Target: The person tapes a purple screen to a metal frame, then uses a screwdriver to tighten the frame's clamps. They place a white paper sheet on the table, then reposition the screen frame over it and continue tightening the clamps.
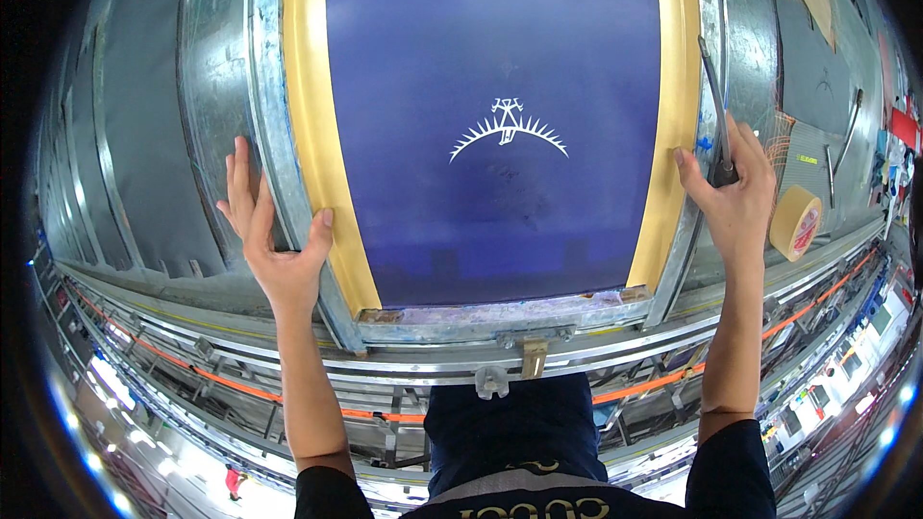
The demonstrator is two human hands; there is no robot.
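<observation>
A printing screen (500, 48) lies before me, with dark blue mesh, gold tape along its sides and a metal frame. A small white spiked arc design (508, 133) shows in its middle. My left hand (279, 226) rests on the left frame rail, thumb on the inner side and fingers spread outward. At the right rail is my right hand (735, 187), its thumb touching the gold tape. A long thin dark tool (715, 101) runs up along the rail from between that thumb and the curled fingers; its lower end is partly hidden in the hand.
A roll of yellowish tape (796, 223) sits right of my right hand. Farther right lie a grey patterned piece (808, 159) and thin tools (850, 132). Dark sheets (144, 106) cover the left side. A metal rail (442, 358) and orange strip (654, 384) run along the near edge.
</observation>
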